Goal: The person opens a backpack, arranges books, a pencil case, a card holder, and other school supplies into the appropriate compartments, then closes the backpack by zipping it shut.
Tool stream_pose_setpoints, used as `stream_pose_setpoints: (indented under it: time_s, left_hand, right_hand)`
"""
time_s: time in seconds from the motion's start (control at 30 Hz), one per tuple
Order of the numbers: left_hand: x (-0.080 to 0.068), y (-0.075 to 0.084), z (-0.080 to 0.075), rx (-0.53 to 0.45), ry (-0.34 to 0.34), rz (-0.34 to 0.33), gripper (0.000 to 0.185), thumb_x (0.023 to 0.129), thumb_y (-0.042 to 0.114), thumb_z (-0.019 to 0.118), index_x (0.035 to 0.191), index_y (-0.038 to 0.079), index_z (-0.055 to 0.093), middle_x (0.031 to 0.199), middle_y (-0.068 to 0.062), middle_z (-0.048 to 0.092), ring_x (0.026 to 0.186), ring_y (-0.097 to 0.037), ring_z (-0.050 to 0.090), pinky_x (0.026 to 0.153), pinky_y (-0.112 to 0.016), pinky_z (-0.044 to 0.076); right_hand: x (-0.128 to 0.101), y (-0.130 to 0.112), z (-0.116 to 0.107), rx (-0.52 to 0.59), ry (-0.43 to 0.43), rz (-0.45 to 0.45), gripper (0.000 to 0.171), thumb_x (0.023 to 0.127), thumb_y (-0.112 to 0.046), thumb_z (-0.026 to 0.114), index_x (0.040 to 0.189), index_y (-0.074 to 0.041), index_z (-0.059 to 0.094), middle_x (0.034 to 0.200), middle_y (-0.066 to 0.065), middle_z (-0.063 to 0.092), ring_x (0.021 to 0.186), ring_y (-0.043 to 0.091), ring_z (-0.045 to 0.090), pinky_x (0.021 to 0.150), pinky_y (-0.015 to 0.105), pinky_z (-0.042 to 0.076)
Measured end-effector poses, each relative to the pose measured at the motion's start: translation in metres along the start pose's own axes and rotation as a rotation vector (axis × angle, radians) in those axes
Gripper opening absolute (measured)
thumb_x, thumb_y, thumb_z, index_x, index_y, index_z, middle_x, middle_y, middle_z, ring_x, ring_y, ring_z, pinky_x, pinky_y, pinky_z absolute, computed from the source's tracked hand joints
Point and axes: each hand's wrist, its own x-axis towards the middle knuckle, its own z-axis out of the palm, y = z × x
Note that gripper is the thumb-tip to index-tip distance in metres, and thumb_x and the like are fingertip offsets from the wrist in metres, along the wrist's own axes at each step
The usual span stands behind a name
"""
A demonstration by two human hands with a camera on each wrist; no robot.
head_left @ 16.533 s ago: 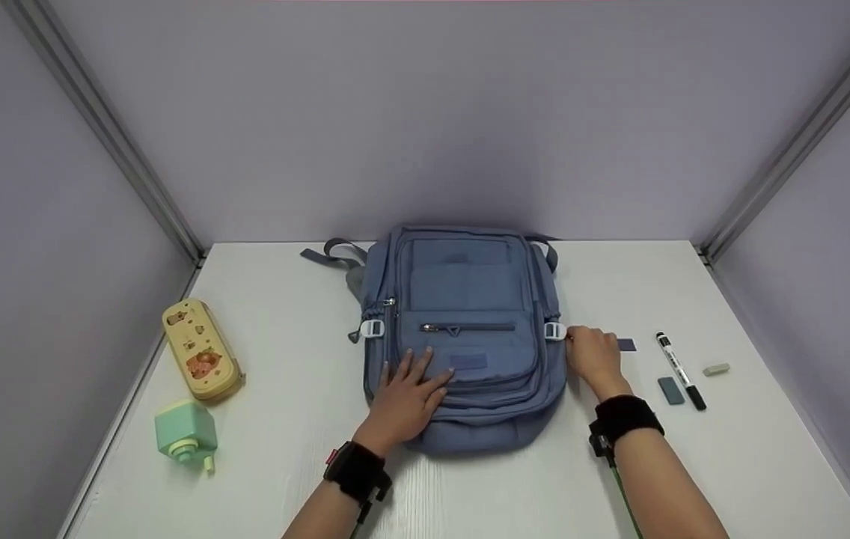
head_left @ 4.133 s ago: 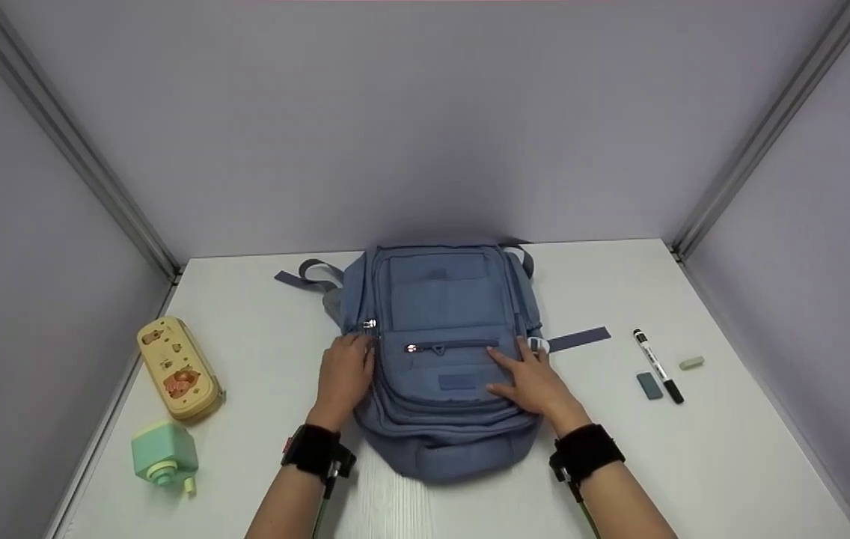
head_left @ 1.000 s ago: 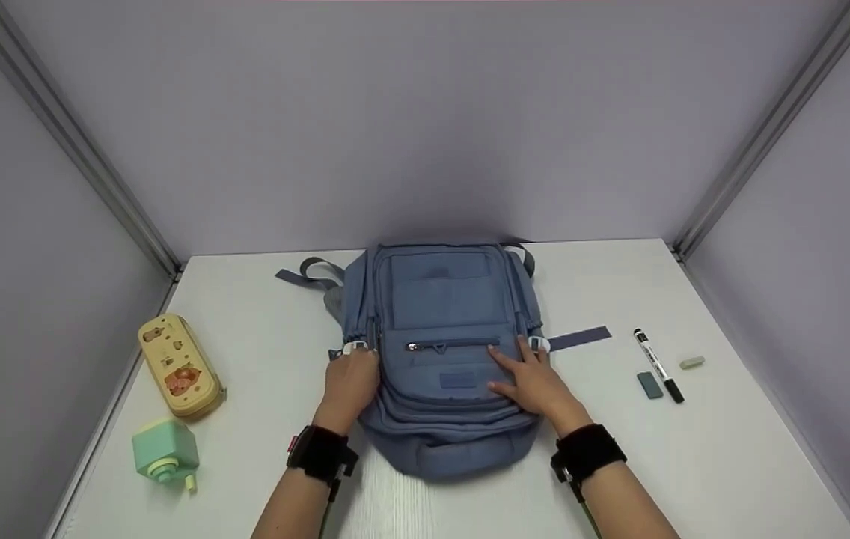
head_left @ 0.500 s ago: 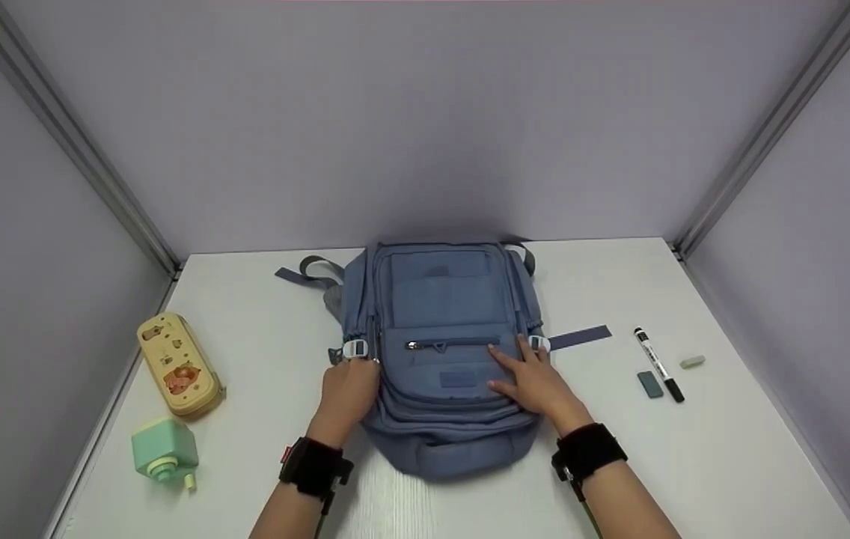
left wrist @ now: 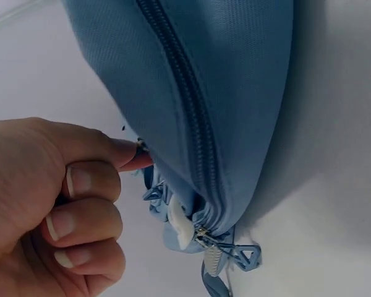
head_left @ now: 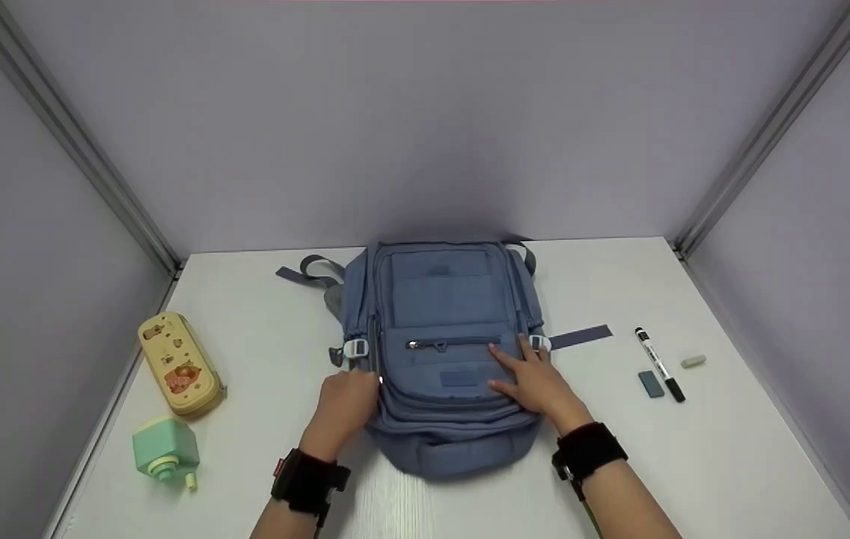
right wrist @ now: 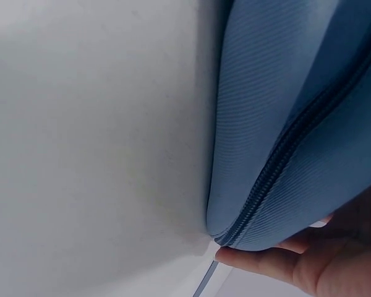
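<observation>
A blue backpack [head_left: 447, 299] lies flat on the white table, its front facing up. At its left edge my left hand [head_left: 345, 400] pinches a zipper pull [left wrist: 141, 145] between thumb and forefinger, the other fingers curled; most of the pull is hidden by the fingertips. Just beyond that hand sits a white side buckle [head_left: 356, 349]. My right hand [head_left: 541, 382] rests on the right side of the bag with its fingers spread, near the other white buckle [head_left: 539, 343]. A front pocket zipper [head_left: 455, 343] runs across the middle of the bag.
Left of the bag lie a yellow pencil case [head_left: 181, 364] and a mint-green crank device [head_left: 166, 449]. To the right are a marker [head_left: 659, 364], a dark eraser [head_left: 651, 384] and a small pale stick [head_left: 693, 361]. A strap [head_left: 581, 337] sticks out rightward. Walls stand around the table.
My left hand has drawn the zipper pull down the bag's left side toward me, uncovering the left buckle. The right hand, earlier by the right strap, now stays still on the bag.
</observation>
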Motion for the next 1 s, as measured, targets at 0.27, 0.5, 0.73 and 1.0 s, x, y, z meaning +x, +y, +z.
stream_pose_setpoints:
  time_s: [0.27,0.5,0.73,1.0]
  left_hand:
    - [-0.01,0.006,-0.013,-0.044,-0.073,0.046,0.022,0.082,-0.002,0.065,0.062,0.005,0.06,0.056,-0.01,0.057,0.048,-0.026,0.055,0.042,-0.041,0.044]
    - [-0.019,0.008,-0.022,-0.149,-0.117,0.075,0.031,0.089,0.001,0.061,0.06,0.009,0.053,0.054,-0.006,0.052,0.046,-0.022,0.05,0.042,-0.038,0.041]
    - [-0.025,0.013,-0.023,-0.214,-0.144,0.119,0.033,0.092,0.004,0.06,0.062,0.013,0.049,0.054,0.002,0.045,0.047,-0.014,0.044,0.044,-0.035,0.04]
    - [-0.032,0.021,-0.02,-0.248,-0.181,0.124,0.027,0.091,0.008,0.065,0.066,0.012,0.058,0.056,0.003,0.05,0.048,-0.013,0.049,0.044,-0.033,0.04]
  right_hand:
    - [0.001,0.001,0.0,0.0,-0.009,0.002,0.065,0.093,-0.051,0.06,0.15,-0.026,0.042,0.155,0.032,0.016,0.133,0.065,0.016,0.099,0.069,0.032]
    - [0.001,0.0,0.0,0.003,-0.009,0.005,0.065,0.093,-0.05,0.061,0.15,-0.026,0.042,0.156,0.032,0.016,0.133,0.065,0.016,0.099,0.069,0.031]
    - [0.0,-0.001,0.001,0.0,0.002,0.003,0.065,0.092,-0.049,0.063,0.15,-0.026,0.043,0.155,0.033,0.017,0.131,0.066,0.018,0.098,0.07,0.032]
    - [-0.001,-0.001,-0.001,0.004,-0.016,0.007,0.07,0.091,-0.056,0.06,0.151,-0.026,0.04,0.156,0.031,0.015,0.133,0.065,0.016,0.099,0.069,0.033]
